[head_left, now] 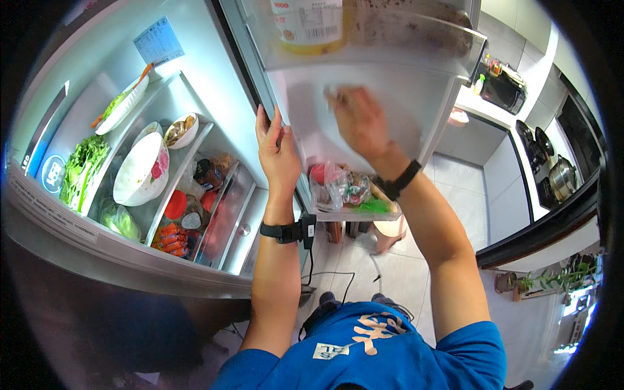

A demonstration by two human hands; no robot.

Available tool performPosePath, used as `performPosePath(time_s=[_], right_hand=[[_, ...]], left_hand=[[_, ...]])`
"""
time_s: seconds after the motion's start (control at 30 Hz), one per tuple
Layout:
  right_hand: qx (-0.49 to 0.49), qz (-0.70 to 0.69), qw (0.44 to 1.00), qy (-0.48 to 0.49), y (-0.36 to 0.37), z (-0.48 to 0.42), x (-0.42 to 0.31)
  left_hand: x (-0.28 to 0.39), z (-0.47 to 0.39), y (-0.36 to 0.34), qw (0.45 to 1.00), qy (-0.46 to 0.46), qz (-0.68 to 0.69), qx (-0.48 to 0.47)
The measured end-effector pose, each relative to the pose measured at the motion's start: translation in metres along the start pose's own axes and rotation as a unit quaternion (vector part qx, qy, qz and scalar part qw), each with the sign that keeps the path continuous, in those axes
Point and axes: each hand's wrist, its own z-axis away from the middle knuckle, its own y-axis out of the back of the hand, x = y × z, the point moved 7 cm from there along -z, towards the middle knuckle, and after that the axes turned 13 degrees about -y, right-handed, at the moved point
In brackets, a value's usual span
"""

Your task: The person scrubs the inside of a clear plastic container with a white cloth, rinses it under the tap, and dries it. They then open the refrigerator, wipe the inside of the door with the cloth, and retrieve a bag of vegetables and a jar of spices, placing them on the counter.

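My left hand (279, 153) is at the hinge-free edge of an open refrigerator door (304, 109), its fingers and thumb straddling that edge. My right hand (360, 117) is blurred in front of the door's white inner wall, between two door bins. Something small and pale shows at its fingertips, too smeared to name. Above it, the upper clear bin (414, 63) holds a plastic jar (309, 24) with a label and yellow contents. Below, the lower bin (353, 217) holds plastic bags (336, 187) and a green item (373, 204).
At left, refrigerator shelves carry a floral bowl (139, 170), a small bowl of food (180, 131), a tilted white dish (124, 107), leafy greens (85, 168) and red-wrapped packs (170, 240). Cables (353, 280) lie on the floor. At right are a steel pot (562, 178) and a microwave (502, 92).
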Motion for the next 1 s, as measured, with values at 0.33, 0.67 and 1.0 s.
performPosePath(time_s=[0.33, 0.67, 1.0], right_hand=[[-0.172, -0.052, 0.972, -0.152, 0.02, 0.059, 0.022], [-0.151, -0.323, 0.753, -0.554, 0.126, 0.171, 0.1], [-0.192, -0.468, 0.626, -0.594, 0.107, 0.189, 0.059]], left_hand=[[-0.014, 0.014, 0.006, 0.999, 0.046, -0.019, -0.015], [-0.006, 0.054, 0.004, 0.994, 0.081, -0.078, -0.003], [0.093, 0.05, -0.018, 0.999, 0.03, -0.003, -0.023]])
